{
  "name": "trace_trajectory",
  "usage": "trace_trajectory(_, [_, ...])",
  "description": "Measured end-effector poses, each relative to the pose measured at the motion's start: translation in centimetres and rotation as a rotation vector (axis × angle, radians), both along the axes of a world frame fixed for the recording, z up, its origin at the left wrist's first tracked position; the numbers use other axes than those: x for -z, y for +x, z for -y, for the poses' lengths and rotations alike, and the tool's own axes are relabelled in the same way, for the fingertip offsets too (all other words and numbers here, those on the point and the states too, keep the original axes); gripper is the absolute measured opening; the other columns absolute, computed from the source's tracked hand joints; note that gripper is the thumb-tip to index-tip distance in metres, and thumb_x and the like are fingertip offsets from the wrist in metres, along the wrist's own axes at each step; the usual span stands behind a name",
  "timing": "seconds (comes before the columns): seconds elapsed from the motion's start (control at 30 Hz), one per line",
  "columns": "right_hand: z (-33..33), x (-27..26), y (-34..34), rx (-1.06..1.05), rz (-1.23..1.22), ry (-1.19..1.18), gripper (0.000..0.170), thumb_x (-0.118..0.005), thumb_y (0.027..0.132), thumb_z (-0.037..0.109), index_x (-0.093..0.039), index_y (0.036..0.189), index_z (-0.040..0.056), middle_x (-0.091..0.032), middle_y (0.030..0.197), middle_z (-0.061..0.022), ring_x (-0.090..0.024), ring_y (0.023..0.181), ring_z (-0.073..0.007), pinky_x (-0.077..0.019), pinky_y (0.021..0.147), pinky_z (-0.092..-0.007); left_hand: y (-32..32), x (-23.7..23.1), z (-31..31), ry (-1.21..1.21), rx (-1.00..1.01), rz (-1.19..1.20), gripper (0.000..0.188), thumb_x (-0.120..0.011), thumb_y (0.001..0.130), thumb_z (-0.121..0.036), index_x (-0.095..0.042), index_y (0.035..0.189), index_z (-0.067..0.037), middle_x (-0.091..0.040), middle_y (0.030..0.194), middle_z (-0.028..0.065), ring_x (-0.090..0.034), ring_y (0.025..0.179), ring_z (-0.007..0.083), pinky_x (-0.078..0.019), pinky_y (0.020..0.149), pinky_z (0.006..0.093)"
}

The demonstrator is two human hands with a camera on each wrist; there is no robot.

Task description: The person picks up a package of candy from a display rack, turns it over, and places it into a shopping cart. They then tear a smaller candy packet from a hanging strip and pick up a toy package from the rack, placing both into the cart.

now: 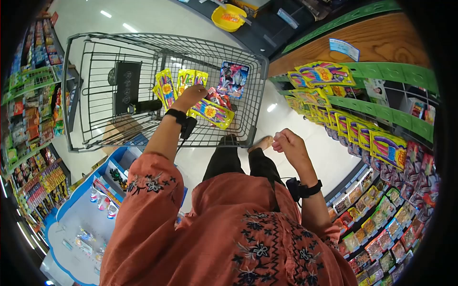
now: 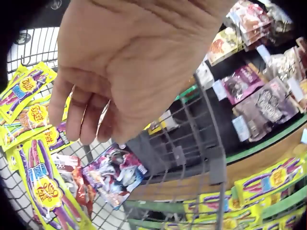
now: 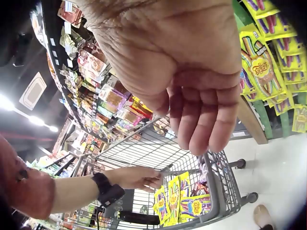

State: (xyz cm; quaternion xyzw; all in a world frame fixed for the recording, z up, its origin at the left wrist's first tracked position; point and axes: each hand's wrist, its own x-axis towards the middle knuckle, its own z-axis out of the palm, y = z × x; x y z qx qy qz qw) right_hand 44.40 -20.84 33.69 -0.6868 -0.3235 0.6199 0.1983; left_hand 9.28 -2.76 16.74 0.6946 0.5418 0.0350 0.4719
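The left hand (image 1: 192, 97) hovers over the shopping cart (image 1: 257, 100), above yellow candy packets (image 1: 213, 113). In the left wrist view the left hand (image 2: 120, 72) has loosely bent fingers and holds nothing; a yellow packet (image 2: 45, 184), a red packet (image 2: 81, 184) and a blue-purple packet (image 2: 115, 173) lie beyond it in the cart. The right hand (image 1: 292, 148) is raised beside the cart's near right corner, its fingers loosely bent. Seen in the right wrist view, the right hand (image 3: 192, 72) holds nothing. Whether the left fingertips touch a packet is unclear.
Hanging yellow packets (image 1: 389, 148) fill the rack on the right, above rows of small snack bags (image 1: 381, 233). A blue-edged white display (image 1: 76, 229) stands at lower left. A yellow basket (image 1: 229, 18) sits beyond the cart. A black bottle-like object (image 1: 145, 106) lies in the cart.
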Motion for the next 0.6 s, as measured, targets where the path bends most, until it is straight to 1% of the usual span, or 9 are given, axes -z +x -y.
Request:
trace_trajectory(0.07, [0.1, 0.7, -0.4, 0.029, 0.009, -0.022, 0.023, -0.052, 0.101, 0.022, -0.061, 0.095, 0.0016, -0.067, 0.081, -0.0071, -0.065, 0.073, -0.0129, -0.0529, 0.069, -0.0263, -0.9, 9.3, -0.2, -0.011, 0.181, -0.085, 0.029, -0.058, 0.088, -0.028, -0.069, 0.100, -0.005, -0.069, 0.093, 0.0141, -0.066, 0.089, 0.0327, -0.0521, 0.079, 0.0390])
trace_trajectory(0.13, [0.7, 1.3, -0.7, 0.069, 0.018, -0.064, 0.022, -0.053, 0.101, 0.021, -0.061, 0.095, 0.0014, -0.067, 0.081, -0.0070, -0.065, 0.073, -0.0127, -0.0530, 0.069, -0.0264, 2.1, 5.5, -0.7, -0.170, 0.237, -0.242, 0.025, -0.057, 0.085, -0.023, -0.068, 0.101, -0.007, -0.067, 0.104, 0.0175, -0.064, 0.099, 0.0362, -0.0517, 0.088, 0.0435])
trace_trajectory(0.23, [1.5, 1.9, -0.8, 0.103, 0.037, -0.098, 0.021, -0.053, 0.101, 0.020, -0.060, 0.096, 0.0010, -0.067, 0.081, -0.0071, -0.064, 0.074, -0.0125, -0.0531, 0.069, -0.0262, 3.2, 11.1, 1.5, 0.014, 0.387, -0.234, 0.029, -0.055, 0.084, -0.019, -0.065, 0.108, -0.006, -0.066, 0.111, 0.0199, -0.063, 0.104, 0.0371, -0.0511, 0.091, 0.0457])
trace_trajectory(0.27, [1.8, 2.2, -0.8, 0.108, 0.042, -0.107, 0.021, -0.053, 0.101, 0.020, -0.061, 0.097, 0.0006, -0.068, 0.082, -0.0073, -0.064, 0.074, -0.0123, -0.0533, 0.069, -0.0262, 4.3, 11.9, 1.9, -0.004, 0.488, -0.340, 0.030, -0.051, 0.089, -0.022, -0.066, 0.109, -0.007, -0.066, 0.117, 0.0209, -0.065, 0.106, 0.0386, -0.0510, 0.092, 0.0502])
trace_trajectory(0.3, [2.1, 2.3, -0.8, 0.122, 0.045, -0.118, 0.021, -0.053, 0.101, 0.020, -0.061, 0.097, 0.0005, -0.068, 0.082, -0.0074, -0.064, 0.074, -0.0124, -0.0533, 0.069, -0.0262, 5.3, 12.6, 2.6, -0.027, 0.532, -0.421, 0.031, -0.053, 0.090, -0.026, -0.065, 0.112, -0.008, -0.065, 0.118, 0.0200, -0.064, 0.109, 0.0372, -0.0510, 0.090, 0.0511])
trace_trajectory(0.37, [2.4, 2.3, -1.1, 0.147, 0.047, -0.146, 0.021, -0.053, 0.101, 0.020, -0.061, 0.098, 0.0003, -0.068, 0.083, -0.0077, -0.064, 0.074, -0.0124, -0.0533, 0.069, -0.0262, 5.9, 12.8, 4.0, 0.007, 0.637, -0.351, 0.035, -0.056, 0.090, -0.031, -0.064, 0.117, -0.010, -0.064, 0.118, 0.0182, -0.064, 0.111, 0.0341, -0.0498, 0.091, 0.0507])
trace_trajectory(0.47, [2.9, 2.3, -1.4, 0.168, 0.019, -0.197, 0.024, -0.055, 0.100, 0.022, -0.061, 0.100, -0.0012, -0.068, 0.085, -0.0089, -0.065, 0.076, -0.0125, -0.0533, 0.071, -0.0266, 6.9, 11.3, 4.9, 0.025, 0.765, -0.464, 0.044, -0.059, 0.087, -0.032, -0.059, 0.128, -0.017, -0.063, 0.115, 0.0182, -0.059, 0.115, 0.0360, -0.0464, 0.095, 0.0528])
trace_trajectory(0.57, [3.1, 2.6, -1.5, 0.176, -0.001, -0.226, 0.026, -0.056, 0.099, 0.023, -0.061, 0.102, -0.0018, -0.069, 0.088, -0.0096, -0.065, 0.079, -0.0127, -0.0533, 0.073, -0.0267, 6.6, 11.4, 4.8, -0.025, 0.747, -0.464, 0.047, -0.060, 0.086, -0.041, -0.058, 0.131, -0.025, -0.061, 0.122, 0.0166, -0.056, 0.120, 0.0382, -0.0427, 0.098, 0.0550])
trace_trajectory(0.6, [3.1, 2.6, -1.6, 0.171, -0.005, -0.231, 0.026, -0.056, 0.099, 0.024, -0.061, 0.102, -0.0018, -0.069, 0.088, -0.0098, -0.065, 0.080, -0.0128, -0.0533, 0.074, -0.0268, 6.3, 11.4, 4.6, -0.124, 0.808, -0.471, 0.050, -0.060, 0.086, -0.045, -0.058, 0.131, -0.025, -0.060, 0.123, 0.0168, -0.054, 0.122, 0.0387, -0.0421, 0.099, 0.0548])
